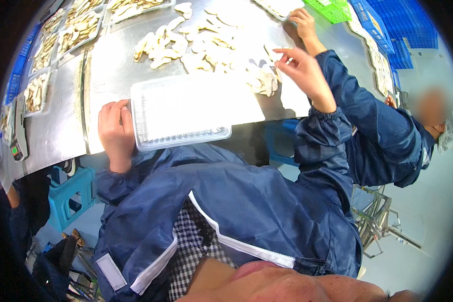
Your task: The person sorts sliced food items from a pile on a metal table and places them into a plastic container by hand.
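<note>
A clear rectangular plastic tray (182, 139) lies at the near edge of the metal table, slightly over it. Glare whitens its inside, so its contents cannot be made out. My left hand (117, 128) grips the tray's left side, fingers bent against the rim. Over the table to the right, my right hand (307, 73) has its thumb and fingers apart, with nothing plainly between them. Close to its fingertips are pale, curved slices, perhaps mushroom (261, 80). A larger loose spread of such slices (163, 48) covers the table beyond the tray.
Filled trays (78, 32) stand at the far left, near a scale (18, 141). A co-worker's hand (303, 25) touches another tray (282, 7) at the far right. Beyond are a green basket (332, 9) and blue crates (407, 25). A teal stool (70, 199) stands below left.
</note>
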A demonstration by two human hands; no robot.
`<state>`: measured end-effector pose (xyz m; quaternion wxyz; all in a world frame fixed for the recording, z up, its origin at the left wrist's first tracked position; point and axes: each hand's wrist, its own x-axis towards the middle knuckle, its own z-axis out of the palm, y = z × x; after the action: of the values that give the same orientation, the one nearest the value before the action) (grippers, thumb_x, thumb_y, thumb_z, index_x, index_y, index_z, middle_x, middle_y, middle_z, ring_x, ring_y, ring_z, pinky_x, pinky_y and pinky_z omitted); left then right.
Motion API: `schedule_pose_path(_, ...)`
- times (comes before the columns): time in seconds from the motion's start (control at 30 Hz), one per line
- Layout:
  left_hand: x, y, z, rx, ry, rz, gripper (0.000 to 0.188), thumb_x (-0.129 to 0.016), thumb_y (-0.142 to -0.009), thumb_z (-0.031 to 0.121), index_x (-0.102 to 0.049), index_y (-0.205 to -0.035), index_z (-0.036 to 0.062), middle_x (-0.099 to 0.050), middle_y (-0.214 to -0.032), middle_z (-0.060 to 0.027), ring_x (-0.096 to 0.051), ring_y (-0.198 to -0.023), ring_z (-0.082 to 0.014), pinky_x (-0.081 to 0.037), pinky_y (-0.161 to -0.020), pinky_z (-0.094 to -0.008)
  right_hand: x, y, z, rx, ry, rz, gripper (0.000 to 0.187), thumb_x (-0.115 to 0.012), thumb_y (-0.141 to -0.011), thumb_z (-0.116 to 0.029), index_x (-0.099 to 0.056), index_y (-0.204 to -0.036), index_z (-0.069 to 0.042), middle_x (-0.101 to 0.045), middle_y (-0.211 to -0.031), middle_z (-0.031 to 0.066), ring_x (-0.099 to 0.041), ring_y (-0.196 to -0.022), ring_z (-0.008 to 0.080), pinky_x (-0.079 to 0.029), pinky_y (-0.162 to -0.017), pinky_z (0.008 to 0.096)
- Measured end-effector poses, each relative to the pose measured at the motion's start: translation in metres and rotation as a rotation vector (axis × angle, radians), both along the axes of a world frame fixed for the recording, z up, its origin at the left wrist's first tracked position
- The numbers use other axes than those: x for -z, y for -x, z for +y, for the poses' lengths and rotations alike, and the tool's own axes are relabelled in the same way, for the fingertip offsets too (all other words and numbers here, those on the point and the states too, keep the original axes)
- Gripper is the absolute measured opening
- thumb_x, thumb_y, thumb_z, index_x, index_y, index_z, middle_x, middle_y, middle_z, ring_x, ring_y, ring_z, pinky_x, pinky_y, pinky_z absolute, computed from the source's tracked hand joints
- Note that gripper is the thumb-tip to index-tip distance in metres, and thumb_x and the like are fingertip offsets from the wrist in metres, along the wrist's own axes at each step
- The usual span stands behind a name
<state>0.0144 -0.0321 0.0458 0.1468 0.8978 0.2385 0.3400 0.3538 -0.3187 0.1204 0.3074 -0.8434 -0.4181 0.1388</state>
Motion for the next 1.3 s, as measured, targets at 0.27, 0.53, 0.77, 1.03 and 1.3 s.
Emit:
schedule_pose_path(0.27, 0.0, 0.01, 0.005, -0.036, 0.001, 0.018, 0.016, -0.061, -0.086, -0.002, -0.07, -0.098, 0.0014, -0.065, -0.093, -0.0149, -0.062, -0.087, -0.034, -0.05, -0.078, -0.043, 0.012, -0.029, 0.185, -0.301, -0.172, -0.098, 0.03, -0.067, -0.09, -0.027, -0.075, -0.099, 0.0, -0.071, -0.084, 0.0176, -0.067, -0.08, 0.0295, -0.053, -0.074, 0.0398)
schedule_pose_path(0.53, -0.001, 0.0, -0.001, -0.008, 0.031, 0.006, 0.018, -0.063, -0.086, 0.0, -0.07, -0.102, 0.0042, -0.065, -0.094, -0.0121, -0.061, -0.087, -0.0323, -0.05, -0.078, -0.0413, 0.079, -0.049, 0.278, -0.103, -0.093, -0.678, 0.032, -0.069, -0.083, -0.029, -0.075, -0.088, 0.002, -0.071, -0.084, 0.0256, -0.068, -0.081, 0.0414, -0.054, -0.079, 0.05)
schedule_pose_path(0.77, -0.006, 0.016, 0.004, -0.039, 0.078, 0.048, 0.017, -0.063, -0.087, 0.0, -0.069, -0.101, 0.005, -0.064, -0.095, -0.0115, -0.06, -0.087, -0.0316, -0.049, -0.078, -0.0416, 0.034, -0.057, 0.256, -0.288, 0.296, -0.222, 0.043, -0.078, -0.081, -0.045, -0.077, -0.091, -0.003, -0.075, -0.083, 0.0109, -0.07, -0.074, 0.0219, -0.055, -0.073, 0.0332)
schedule_pose_path(1.03, 0.0, 0.006, 0.002, -0.004, 0.075, -0.007, 0.021, -0.065, -0.086, -0.003, -0.067, -0.105, 0.0057, -0.062, -0.096, -0.0113, -0.059, -0.086, -0.0317, -0.049, -0.077, -0.0415, 0.086, -0.087, 0.306, -0.256, -0.051, -0.413, 0.032, -0.072, -0.083, -0.033, -0.077, -0.087, -0.001, -0.071, -0.083, 0.0234, -0.068, -0.08, 0.0438, -0.055, -0.078, 0.0492)
schedule_pose_path(1.3, -0.002, 0.011, 0.005, -0.018, 0.075, -0.007, 0.018, -0.064, -0.086, -0.001, -0.069, -0.103, 0.0051, -0.063, -0.095, -0.0119, -0.06, -0.087, -0.0322, -0.049, -0.077, -0.0414, 0.062, -0.079, 0.296, -0.167, 0.086, 0.007, 0.036, -0.08, -0.08, -0.035, -0.075, -0.087, 0.0, -0.073, -0.078, 0.0175, -0.07, -0.069, 0.0332, -0.056, -0.071, 0.0447)
